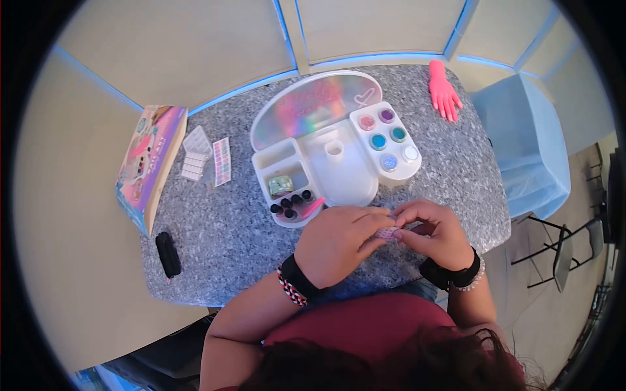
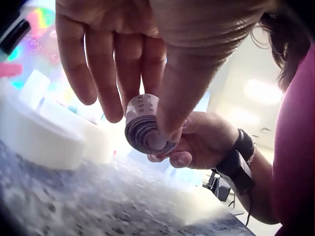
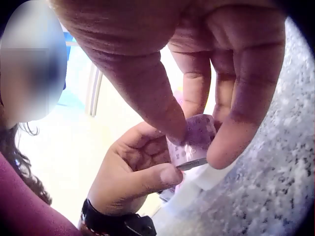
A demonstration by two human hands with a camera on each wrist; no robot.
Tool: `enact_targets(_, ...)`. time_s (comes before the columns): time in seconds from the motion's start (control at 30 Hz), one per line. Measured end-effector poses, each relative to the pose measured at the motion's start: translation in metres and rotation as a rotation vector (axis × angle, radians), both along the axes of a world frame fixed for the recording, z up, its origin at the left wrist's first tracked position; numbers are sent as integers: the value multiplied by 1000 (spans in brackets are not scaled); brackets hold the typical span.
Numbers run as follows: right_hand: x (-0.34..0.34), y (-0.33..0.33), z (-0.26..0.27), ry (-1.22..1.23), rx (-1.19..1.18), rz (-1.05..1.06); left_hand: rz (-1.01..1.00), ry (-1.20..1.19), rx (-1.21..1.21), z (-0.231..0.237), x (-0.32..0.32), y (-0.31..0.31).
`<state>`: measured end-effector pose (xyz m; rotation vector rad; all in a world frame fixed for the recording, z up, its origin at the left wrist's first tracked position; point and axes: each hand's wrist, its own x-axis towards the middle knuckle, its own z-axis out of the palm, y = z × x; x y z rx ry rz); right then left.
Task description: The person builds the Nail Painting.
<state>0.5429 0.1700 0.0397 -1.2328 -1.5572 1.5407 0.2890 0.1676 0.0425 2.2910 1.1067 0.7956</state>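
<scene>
Close to my body, over the table's front edge, both hands hold a small roll of pale pink printed strip (image 1: 389, 233) between them. My left hand (image 1: 339, 244) pinches it between thumb and fingers. In the left wrist view the roll's end (image 2: 142, 132) shows several coiled layers. My right hand (image 1: 433, 231) grips the same roll from the other side, and in the right wrist view its thumb and a finger lie on the shiny purple-pink printed face (image 3: 197, 140). Just beyond the hands stands an open white nail-art case (image 1: 358, 186) with an iridescent lid panel (image 1: 313, 107).
The case holds small dark-capped bottles (image 1: 290, 203) and pots of glitter (image 1: 379, 141). Leftward lie a box (image 1: 151, 163), white plastic trays (image 1: 197, 146), a sticker sheet (image 1: 222, 161) and a black pouch (image 1: 167, 254). A pink model hand (image 1: 443, 91) lies at the back right.
</scene>
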Motion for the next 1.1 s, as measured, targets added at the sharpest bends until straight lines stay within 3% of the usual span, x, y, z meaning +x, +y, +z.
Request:
enact_targets(0.17,-11,4,1,302,-88,42,55,117,103,41,-27,-4)
enact_targets(0.23,-12,8,-2,386,-76,41,218,137,46,63,-51,3)
enact_targets(0.33,-2,11,-22,400,-6,11,375,45,115,68,-92,29)
enact_targets(0.4,5,10,-28,460,-136,-29,393,15,11,60,-111,47)
enact_targets(0.5,15,5,-34,678,-281,-41,235,25,111,35,-129,68)
enact_targets(0.7,26,4,-62,717,-318,-133,206,174,160,15,-131,77)
enact_targets(1.1,22,14,-72,754,-319,-81,73,427,240,16,-120,88)
